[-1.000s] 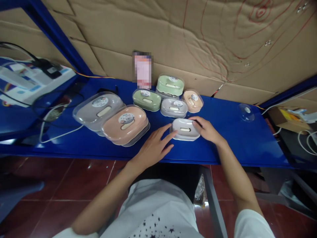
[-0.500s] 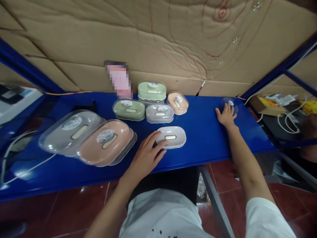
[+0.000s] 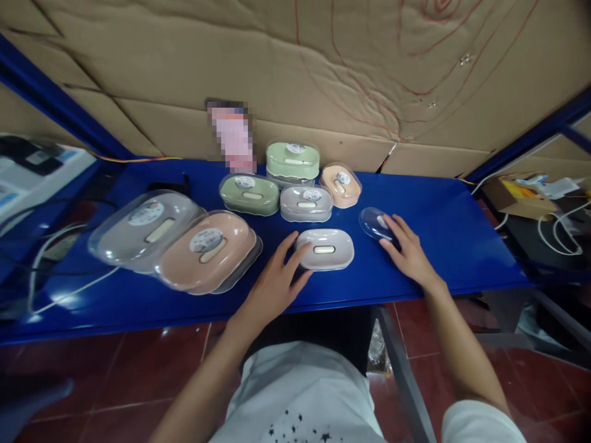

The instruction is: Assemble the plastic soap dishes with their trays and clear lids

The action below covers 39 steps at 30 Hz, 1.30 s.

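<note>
Before me on the blue table lies a pale lilac soap dish (image 3: 339, 239) without a cover, with a cream oval piece in its middle. My left hand (image 3: 277, 280) holds its left end, fingers spread around the rim and one fingertip on the dish. To the right, my right hand (image 3: 409, 249) grips the right side of a clear plastic lid (image 3: 369, 223) bearing a round sticker, with the thumb near the front edge. The lid is low over the table, apart from the dish; whether it touches the table I cannot tell.
Behind the dish stand covered soap dishes: grey-lilac (image 3: 295, 212), dark green (image 3: 235, 195), light green (image 3: 277, 163) and peach (image 3: 339, 192). Larger grey (image 3: 127, 237) and peach (image 3: 184, 261) ones lie left, near cables. A cardboard wall (image 3: 184, 61) rises behind; a carton (image 3: 512, 197) sits right.
My right hand has drawn the clear lid from the table's far right leftward and nearer the dish. My left hand stays at the dish. The view has shifted slightly.
</note>
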Motion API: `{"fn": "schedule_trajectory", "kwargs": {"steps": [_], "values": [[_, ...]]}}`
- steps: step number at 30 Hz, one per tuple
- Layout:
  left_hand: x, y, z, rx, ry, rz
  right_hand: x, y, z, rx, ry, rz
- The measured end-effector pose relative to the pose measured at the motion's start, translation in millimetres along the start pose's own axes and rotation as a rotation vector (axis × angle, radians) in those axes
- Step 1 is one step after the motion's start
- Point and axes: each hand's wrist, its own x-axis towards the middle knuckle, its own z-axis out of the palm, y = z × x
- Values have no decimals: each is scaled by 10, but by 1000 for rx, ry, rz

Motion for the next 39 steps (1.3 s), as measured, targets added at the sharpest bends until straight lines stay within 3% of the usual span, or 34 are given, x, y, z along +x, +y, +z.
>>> {"fn": "schedule_trajectory", "kwargs": {"steps": [5, 10, 14, 26, 33, 36, 39], "values": [[5, -16, 3, -53, 0, -60, -41, -816, 165, 115, -145, -309], [-21, -49, -5, -67, 10, -35, 131, -1127, 286, 41, -133, -420], [-40, -59, -12, -84, 13, -35, 90, -1144, 312, -9, -129, -437], [-31, -75, -36, -263, -4, -80, -23, -1190, 96, -41, -174, -458], [-41, -102, 8, -262, 8, -78, -13, -1159, 225, 20, -157, -461], [-33, -96, 7, -255, -2, -58, -42, -1074, 242, 38, -154, -440], [-33, -75, -12, -250, -13, -44, -79, -795, 133, 35, -117, -379]]}}
